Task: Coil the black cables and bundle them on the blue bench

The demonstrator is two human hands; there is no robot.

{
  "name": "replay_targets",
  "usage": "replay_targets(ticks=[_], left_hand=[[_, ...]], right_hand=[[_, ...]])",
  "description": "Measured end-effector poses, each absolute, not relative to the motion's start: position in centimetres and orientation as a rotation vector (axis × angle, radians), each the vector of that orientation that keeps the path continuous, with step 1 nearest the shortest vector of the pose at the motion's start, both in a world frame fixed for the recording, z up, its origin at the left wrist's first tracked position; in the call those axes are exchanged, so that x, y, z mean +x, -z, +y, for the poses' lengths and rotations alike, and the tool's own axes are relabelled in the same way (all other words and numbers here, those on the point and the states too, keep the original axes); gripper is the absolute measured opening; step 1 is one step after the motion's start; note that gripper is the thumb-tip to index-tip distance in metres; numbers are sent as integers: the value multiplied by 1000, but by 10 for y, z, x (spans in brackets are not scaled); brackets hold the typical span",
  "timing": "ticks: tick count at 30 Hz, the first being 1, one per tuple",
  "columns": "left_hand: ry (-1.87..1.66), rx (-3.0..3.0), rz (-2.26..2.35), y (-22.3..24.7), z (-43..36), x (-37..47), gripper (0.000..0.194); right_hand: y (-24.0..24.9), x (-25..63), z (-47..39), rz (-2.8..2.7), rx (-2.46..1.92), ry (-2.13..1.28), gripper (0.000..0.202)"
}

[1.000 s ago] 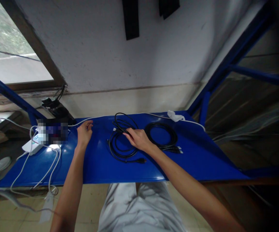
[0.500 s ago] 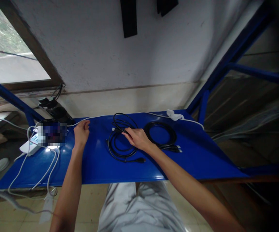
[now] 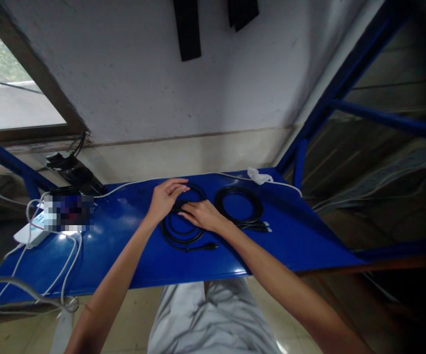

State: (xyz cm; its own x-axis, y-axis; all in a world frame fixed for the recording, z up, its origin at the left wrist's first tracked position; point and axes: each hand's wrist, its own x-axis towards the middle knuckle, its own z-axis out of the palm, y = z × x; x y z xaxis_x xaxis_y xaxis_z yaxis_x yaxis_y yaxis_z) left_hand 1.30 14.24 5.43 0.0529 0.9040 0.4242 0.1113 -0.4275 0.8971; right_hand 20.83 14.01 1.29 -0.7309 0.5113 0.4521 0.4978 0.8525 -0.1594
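Two hands over a black cable on a blue table

From where I stand, the work sits near the middle of the blue table (image 3: 279, 248), just in front of the person's body. A black cable (image 3: 183, 241) lies there in loose loops, under and around both hands, with one plug (image 3: 210, 246) pointing to the right on the near side.

The right hand (image 3: 201, 215) is closed on the cable, its fingers bent around the gathered strands at the left of the palm. The left hand (image 3: 166, 197) hangs over the left part of the loops, just beside the right one, thumb and fingers curved close to each other; I can't tell whether a strand is pinched between them.

To the right of the right hand lies another cable (image 3: 258, 206), also black, wound into a neat round coil, its pale-tipped ends lying at the near right.

Along the back edge runs a white cord (image 3: 287, 185), a crumpled white wrap (image 3: 259, 176) upon it. At the left end, well apart from the hands, I see a white power strip (image 3: 32, 232) with pale leads, and a black object (image 3: 75, 173) behind it.
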Motion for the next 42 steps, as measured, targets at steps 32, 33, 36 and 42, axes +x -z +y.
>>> replay_targets(ticks=[32,33,36,42], left_hand=[[-1481,1739,1071,-11,134,19,23],[-1449,1801,1080,-11,133,18,23],[-1251,2094,1114,-14,130,14,29],[-930,2655,1108,-17,127,10,25]], right_hand=[[-29,208,136,-2250,-1216,-470,29],[-28,208,137,-2237,-1209,-447,30],[-22,209,141,-2198,-1189,-321,30],[-12,212,148,-2123,-1129,-37,30]])
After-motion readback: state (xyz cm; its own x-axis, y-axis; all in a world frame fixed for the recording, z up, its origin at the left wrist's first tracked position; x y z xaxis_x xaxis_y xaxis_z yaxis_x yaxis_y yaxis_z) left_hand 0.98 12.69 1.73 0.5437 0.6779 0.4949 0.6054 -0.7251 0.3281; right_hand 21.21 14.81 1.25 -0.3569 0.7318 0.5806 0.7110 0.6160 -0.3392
